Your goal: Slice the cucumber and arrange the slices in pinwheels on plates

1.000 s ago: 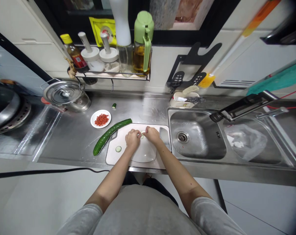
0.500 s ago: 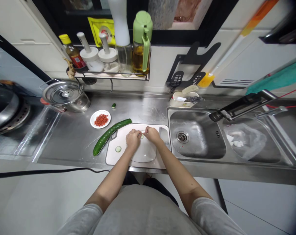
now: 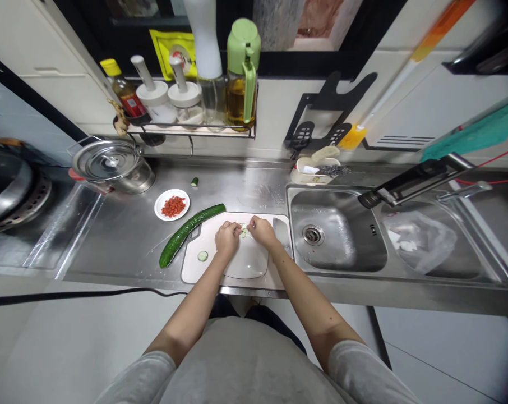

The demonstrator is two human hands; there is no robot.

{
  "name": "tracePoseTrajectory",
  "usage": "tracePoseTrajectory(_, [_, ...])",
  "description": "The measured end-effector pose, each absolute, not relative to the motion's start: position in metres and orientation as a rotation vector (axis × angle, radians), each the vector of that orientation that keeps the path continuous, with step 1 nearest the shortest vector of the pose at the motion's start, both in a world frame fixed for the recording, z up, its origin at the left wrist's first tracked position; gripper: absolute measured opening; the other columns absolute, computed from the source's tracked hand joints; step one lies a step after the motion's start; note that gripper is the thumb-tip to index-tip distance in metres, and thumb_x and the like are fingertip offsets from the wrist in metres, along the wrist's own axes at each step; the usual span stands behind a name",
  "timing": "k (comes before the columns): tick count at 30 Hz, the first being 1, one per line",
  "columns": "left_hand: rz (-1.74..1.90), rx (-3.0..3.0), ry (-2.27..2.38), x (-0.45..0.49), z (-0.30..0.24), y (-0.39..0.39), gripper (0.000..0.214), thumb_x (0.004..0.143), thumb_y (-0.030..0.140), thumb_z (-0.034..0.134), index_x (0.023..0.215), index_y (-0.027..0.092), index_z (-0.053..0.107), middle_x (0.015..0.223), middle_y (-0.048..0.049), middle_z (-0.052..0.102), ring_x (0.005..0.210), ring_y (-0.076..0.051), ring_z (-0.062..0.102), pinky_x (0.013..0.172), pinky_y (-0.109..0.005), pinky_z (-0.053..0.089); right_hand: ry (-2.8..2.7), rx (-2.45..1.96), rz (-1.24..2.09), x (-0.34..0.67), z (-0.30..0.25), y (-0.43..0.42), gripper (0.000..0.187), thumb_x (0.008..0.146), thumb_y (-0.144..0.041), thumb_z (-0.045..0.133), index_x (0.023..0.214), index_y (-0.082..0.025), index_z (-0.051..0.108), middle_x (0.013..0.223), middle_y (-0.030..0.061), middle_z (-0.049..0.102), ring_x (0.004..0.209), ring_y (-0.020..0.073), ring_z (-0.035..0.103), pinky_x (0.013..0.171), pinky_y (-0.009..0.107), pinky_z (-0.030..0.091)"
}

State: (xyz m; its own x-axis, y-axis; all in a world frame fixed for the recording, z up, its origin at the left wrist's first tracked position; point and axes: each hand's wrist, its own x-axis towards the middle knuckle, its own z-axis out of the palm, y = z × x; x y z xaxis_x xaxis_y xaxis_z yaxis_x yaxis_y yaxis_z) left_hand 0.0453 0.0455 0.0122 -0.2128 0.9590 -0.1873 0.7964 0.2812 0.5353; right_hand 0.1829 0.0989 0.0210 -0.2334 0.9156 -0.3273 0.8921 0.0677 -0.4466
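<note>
Over the far part of a white plate point(image 3: 245, 264), my left hand point(image 3: 227, 238) is closed, its fingertips pinched at a small, thin cucumber piece. My right hand point(image 3: 261, 231) faces it with thumb and fingers pressed together; what they pinch is too small to make out. Thin green-edged cucumber bits point(image 3: 244, 233) show on the plate between both hands. Underneath the plate is a pale cutting board point(image 3: 194, 271), with one round cucumber slice point(image 3: 202, 256) at its left. A long whole-looking cucumber point(image 3: 190, 231) lies across the board's left edge.
A small dish point(image 3: 157, 210) of red berries and a cut cucumber end point(image 3: 194, 182) are behind on the steel counter. A lidded pot point(image 3: 130, 174) stands left. The sink point(image 3: 338, 235) borders the board's right, under a tap point(image 3: 414, 182). Seasoning jars and an oil bottle point(image 3: 241, 84) fill the shelf.
My fingertips have moved slightly apart, and more of the cucumber bits shows between them. The other things stay where they were.
</note>
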Motion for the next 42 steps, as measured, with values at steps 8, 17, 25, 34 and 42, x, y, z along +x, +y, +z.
tracePoseTrajectory(8, [0.811,1.394,2.154,0.031,0.023,0.033,0.025,0.091,0.029,0.045,0.105,0.023,0.065,0.102,-0.0037,0.063,0.085,-0.014,0.058,0.078,-0.025,0.043,-2.174,-1.933,0.894,0.186,0.027,0.095,0.018,0.088,-0.03,0.049,0.094,-0.019,0.062,0.086,0.0048,0.067,0.075,0.0159,0.056,0.06,0.023,0.03])
tracePoseTrajectory(17, [0.879,1.289,2.259,0.001,0.02,-0.032,0.026,0.089,0.034,0.047,0.106,0.022,0.064,0.092,-0.003,0.062,0.076,-0.014,0.055,0.075,-0.026,0.045,-1.985,-1.868,0.885,0.204,0.036,0.069,0.022,0.089,-0.033,0.042,0.089,-0.02,0.06,0.07,0.0001,0.06,0.065,0.0146,0.052,0.059,0.023,0.031])
tracePoseTrajectory(25, [0.619,1.352,2.372,-0.04,0.005,-0.068,0.026,0.085,0.033,0.052,0.106,0.027,0.065,0.097,-0.0052,0.061,0.095,-0.021,0.056,0.086,-0.033,0.043,-1.886,-1.884,0.88,0.225,0.041,0.022,0.024,0.087,-0.038,0.043,0.082,-0.021,0.059,0.06,-0.0022,0.053,0.059,0.0143,0.049,0.056,0.023,0.03])
tracePoseTrajectory(34, [0.395,1.409,2.369,-0.054,0.009,-0.07,0.036,0.083,0.041,0.054,0.114,0.025,0.063,0.104,-0.008,0.061,0.103,-0.026,0.055,0.089,-0.036,0.042,-1.865,-1.864,0.884,0.232,0.05,-0.015,0.024,0.088,-0.039,0.042,0.08,-0.022,0.058,0.057,-0.0032,0.05,0.057,0.0141,0.049,0.056,0.022,0.032])
tracePoseTrajectory(42, [0.369,1.43,2.361,-0.051,0.008,-0.07,0.031,0.083,0.037,0.054,0.109,0.026,0.067,0.107,-0.0079,0.062,0.101,-0.025,0.056,0.083,-0.033,0.043,-1.879,-1.857,0.892,0.233,0.049,-0.029,0.022,0.087,-0.037,0.043,0.078,-0.023,0.057,0.057,-0.0028,0.051,0.057,0.0146,0.05,0.056,0.023,0.032])
